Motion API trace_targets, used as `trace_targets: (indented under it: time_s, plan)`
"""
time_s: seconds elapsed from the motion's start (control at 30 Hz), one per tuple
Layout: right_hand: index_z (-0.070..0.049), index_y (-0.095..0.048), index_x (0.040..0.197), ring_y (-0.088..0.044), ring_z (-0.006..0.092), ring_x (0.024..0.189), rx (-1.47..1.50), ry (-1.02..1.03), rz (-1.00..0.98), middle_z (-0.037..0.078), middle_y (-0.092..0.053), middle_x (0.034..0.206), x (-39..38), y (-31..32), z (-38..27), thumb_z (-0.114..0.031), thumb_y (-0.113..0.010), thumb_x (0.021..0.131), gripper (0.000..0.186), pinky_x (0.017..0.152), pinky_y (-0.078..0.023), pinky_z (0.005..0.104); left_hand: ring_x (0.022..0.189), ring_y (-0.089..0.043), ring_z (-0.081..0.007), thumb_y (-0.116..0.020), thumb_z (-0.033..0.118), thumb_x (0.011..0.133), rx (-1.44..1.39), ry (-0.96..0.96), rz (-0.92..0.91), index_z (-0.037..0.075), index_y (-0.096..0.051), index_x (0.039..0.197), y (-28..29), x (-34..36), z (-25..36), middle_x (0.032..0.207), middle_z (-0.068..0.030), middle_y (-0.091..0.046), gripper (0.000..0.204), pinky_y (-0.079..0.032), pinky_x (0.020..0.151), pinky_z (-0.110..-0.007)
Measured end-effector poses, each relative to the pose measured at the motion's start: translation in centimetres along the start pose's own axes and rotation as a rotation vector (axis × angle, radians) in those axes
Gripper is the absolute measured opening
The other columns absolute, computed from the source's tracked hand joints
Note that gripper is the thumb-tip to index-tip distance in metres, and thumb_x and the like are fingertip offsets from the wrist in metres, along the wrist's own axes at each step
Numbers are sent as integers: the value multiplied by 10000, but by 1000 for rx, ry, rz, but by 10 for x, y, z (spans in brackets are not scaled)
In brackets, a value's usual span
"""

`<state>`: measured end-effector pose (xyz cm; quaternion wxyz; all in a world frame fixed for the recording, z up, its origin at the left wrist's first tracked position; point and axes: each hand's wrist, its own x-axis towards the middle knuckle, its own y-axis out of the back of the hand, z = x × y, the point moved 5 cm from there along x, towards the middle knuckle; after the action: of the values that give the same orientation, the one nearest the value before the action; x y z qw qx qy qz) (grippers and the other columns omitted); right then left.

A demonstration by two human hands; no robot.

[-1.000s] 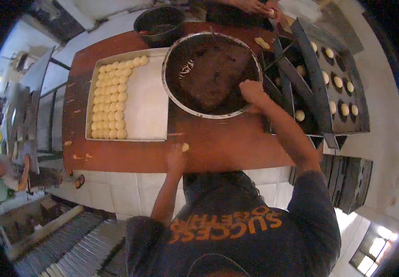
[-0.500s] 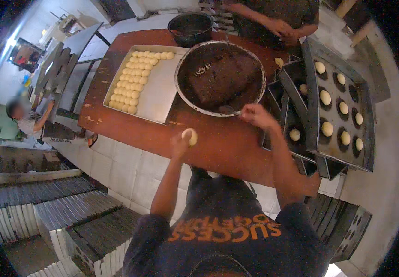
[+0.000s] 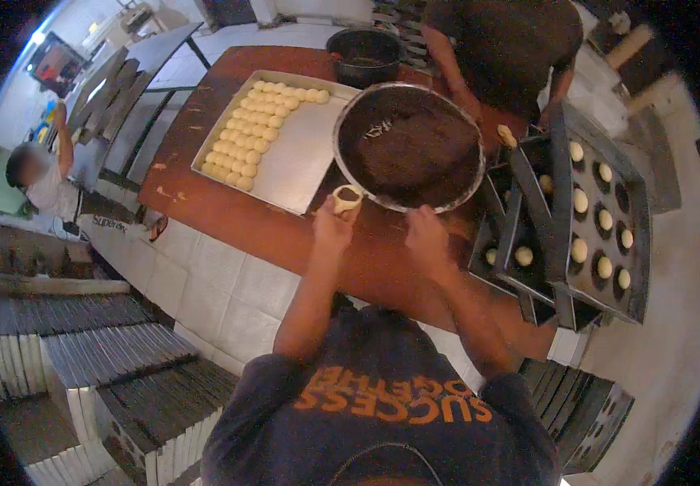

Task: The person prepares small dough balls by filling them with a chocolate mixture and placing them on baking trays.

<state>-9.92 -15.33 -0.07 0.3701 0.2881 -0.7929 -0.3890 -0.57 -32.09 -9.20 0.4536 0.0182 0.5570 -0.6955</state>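
My left hand (image 3: 334, 226) is closed around a pale dough piece (image 3: 349, 206), opened like a cup with dark brown filling (image 3: 348, 194) inside it. It is just off the near left rim of a large round metal bowl (image 3: 337, 134). In the bowl lies a big mass of dark brown filling (image 3: 414, 146). My right hand (image 3: 429, 232) is at the bowl's near rim, its fingers drawn together; whatever they grip is hidden. To the left, a metal tray (image 3: 295, 174) carries rows of small pale dough balls (image 3: 244, 136).
Stacked dark baking pans (image 3: 561, 178) stand at the table's right, the top one with round dough pieces in its hollows. A black tub (image 3: 363, 58) sits behind the bowl. One person (image 3: 512, 40) is across the brown table (image 3: 244, 231), another (image 3: 46, 190) far left. Pans are stacked lower left (image 3: 123, 356).
My left hand has moved up beside the bowl, and dark filling now shows in the dough. My right hand has shifted left and lower along the rim. The person across has leaned in.
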Motion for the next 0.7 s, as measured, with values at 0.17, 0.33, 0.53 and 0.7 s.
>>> trace_targets:
  time_s: [0.17,0.33,0.53,0.7]
  plan:
    - [-14,-530,874,-523,353,847,-220,-240,-146,169,-493,900,66,-34,30,-50,-562,668,212,720,-472,418,985,-543,-283,-374,239,917,69,76,-177,-31,-438,1100,-3,-10,39,1075,-173,-530,333,-484,844,-402]
    - [11,-585,940,-555,281,838,300,-139,-60,159,-574,929,58,-47,-27,-99,-592,717,249,758,-450,357,980,-553,-253,-454,297,885,93,204,-237,26,-476,1094,4,-39,51,1068,-130,-549,343,-490,836,-392]
    - [-2,-613,981,-570,155,875,1217,-846,-137,109,-620,941,22,-61,-50,-109,-617,751,253,739,-458,254,1035,-501,-234,-430,359,887,128,361,-370,80,-430,1170,9,-38,22,1140,-80,-503,397,-413,903,-395]
    - [-13,-627,919,-578,132,818,336,-298,180,68,-614,924,23,-19,-96,-34,-631,718,203,706,-460,233,1141,-401,-219,-347,435,896,150,354,-474,86,-339,1257,-36,-74,15,1229,-58,-430,502,-319,969,-375]
